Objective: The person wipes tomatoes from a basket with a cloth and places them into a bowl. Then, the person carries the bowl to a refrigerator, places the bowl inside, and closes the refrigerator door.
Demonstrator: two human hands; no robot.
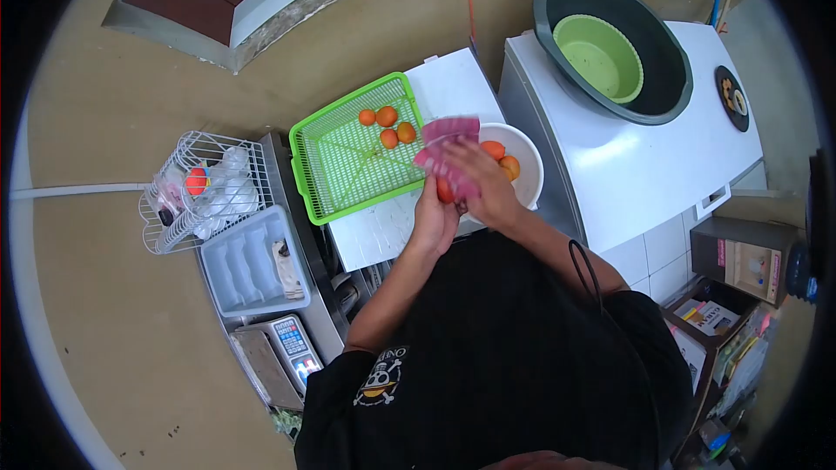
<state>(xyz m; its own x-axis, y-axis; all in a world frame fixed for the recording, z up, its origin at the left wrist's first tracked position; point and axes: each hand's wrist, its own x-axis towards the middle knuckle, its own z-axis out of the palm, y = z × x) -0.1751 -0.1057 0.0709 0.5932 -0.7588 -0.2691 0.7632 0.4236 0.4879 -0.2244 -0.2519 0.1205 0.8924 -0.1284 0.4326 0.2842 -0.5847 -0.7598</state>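
Observation:
My left hand (432,219) is closed around a tomato (445,191), only part of which shows. A pink patterned cloth (451,152) lies over the tomato, gripped by my right hand (486,187). Just right of my hands, a white bowl (533,172) contains a few orange-red tomatoes (510,165), partly covered by my right hand and the cloth. To the left sits a green plastic basket (306,170), with several tomatoes (387,117) near its far right corner.
A large dark tub (677,91) holding a light green basin (601,57) stands on a white surface (649,183) at right. Leftward are a wire rack (252,152) with plastic bags, a grey compartment tray (235,270) and a digital scale (296,344).

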